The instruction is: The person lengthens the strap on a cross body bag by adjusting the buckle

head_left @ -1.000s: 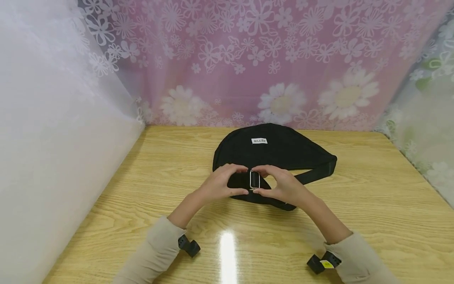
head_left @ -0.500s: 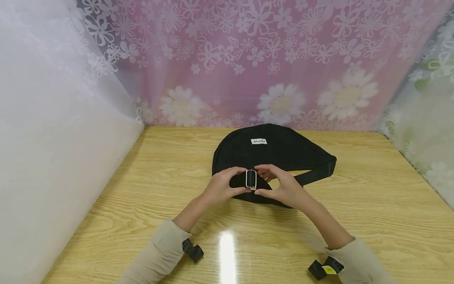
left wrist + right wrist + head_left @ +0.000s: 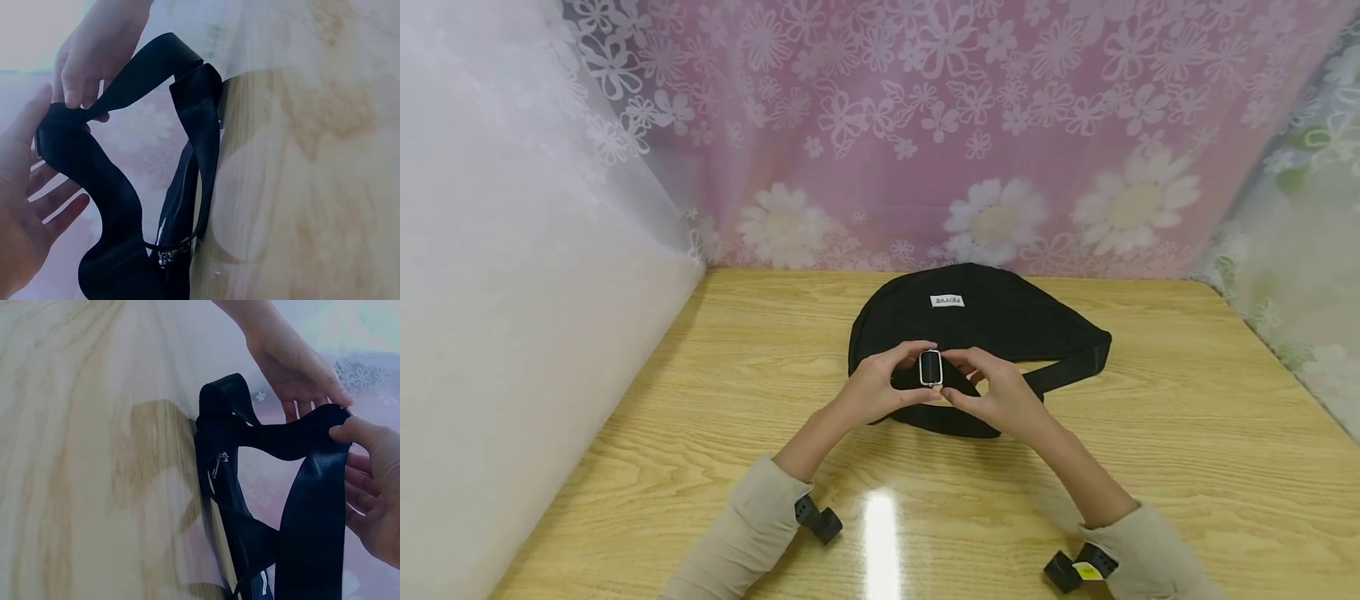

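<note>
A: Head view first. Where's the bag?

B: The bag lies on the table, just beyond the hands. The buckle is up between them, with the black strap threaded through it.

A: And the fingers?

B: The left hand has thumb and forefinger bowed apart by about the buckle's height, tips pinching its lower and upper ends. The right hand has thumb and forefinger at its right side; whether they touch metal or only strap, I can't tell here.

A: What might slip?

B: The buckle, I'd say. Only fingertips hold it, so a sideways tug could tip it loose.

A: Left wrist view?

B: The left thumb reaches the strap's bend; the lower fingers spread loosely, holding nothing. The strap turns over on itself near the bag, so a twist could travel along it and bunch in the buckle.

A: Right wrist view?

B: The right thumb presses the strap beside the buckle, fingers bent behind; how firmly doesn't show. Slack runs near a zip pull. A snag there, or a hard pull, could drag the bag along.
</note>
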`<action>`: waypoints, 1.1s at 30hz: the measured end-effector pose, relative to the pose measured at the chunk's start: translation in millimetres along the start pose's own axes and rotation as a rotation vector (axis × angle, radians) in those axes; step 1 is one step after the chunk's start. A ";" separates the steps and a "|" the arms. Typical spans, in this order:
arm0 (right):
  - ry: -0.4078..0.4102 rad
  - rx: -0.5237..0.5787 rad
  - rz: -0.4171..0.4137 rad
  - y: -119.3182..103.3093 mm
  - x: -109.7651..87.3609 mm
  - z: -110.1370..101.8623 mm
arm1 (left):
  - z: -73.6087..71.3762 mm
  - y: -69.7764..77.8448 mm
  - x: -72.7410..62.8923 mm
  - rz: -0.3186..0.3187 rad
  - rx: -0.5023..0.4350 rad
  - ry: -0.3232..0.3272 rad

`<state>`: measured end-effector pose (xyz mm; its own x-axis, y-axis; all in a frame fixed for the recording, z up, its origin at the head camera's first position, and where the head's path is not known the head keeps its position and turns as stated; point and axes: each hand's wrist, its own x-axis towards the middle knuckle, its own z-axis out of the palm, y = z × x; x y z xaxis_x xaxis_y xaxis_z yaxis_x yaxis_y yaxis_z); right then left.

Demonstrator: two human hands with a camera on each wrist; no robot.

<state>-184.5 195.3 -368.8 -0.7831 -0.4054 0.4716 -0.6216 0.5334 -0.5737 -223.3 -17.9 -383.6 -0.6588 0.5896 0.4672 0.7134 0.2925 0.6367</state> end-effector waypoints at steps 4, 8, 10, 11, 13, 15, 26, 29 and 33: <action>0.005 -0.019 -0.005 -1.6 -0.6 -1.4 | -0.8 0.0 0.3 0.010 0.019 0.011; 0.003 -0.018 0.015 -2.1 1.0 -3.5 | -4.4 -2.0 1.1 0.067 0.069 0.037; -0.002 0.004 0.039 -1.3 2.2 -4.9 | -7.2 -3.2 1.8 0.100 0.071 0.050; -0.006 0.013 0.054 -0.6 2.7 -5.7 | -8.8 -3.5 2.1 0.113 0.060 0.056; -0.005 0.040 0.094 1.0 3.1 -7.9 | -11.4 -4.5 2.7 0.132 0.012 0.061; 0.001 0.069 0.142 2.5 2.9 -10.4 | -13.5 -4.8 3.0 0.132 -0.049 0.054; -0.012 0.206 0.260 -0.2 1.5 -12.4 | -7.3 -2.9 2.3 0.088 -0.421 -0.082; -0.031 0.221 0.244 -3.4 0.8 -10.4 | 0.2 -7.9 2.9 0.150 -0.350 -0.107; -0.046 0.203 0.234 -6.2 0.5 -9.0 | 4.2 -8.5 2.8 0.190 -0.222 -0.097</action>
<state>-180.9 198.4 -358.9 -0.9024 -0.3248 0.2832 -0.4122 0.4587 -0.7872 -230.2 -15.6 -390.3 -0.4851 0.6903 0.5368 0.7452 0.0051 0.6669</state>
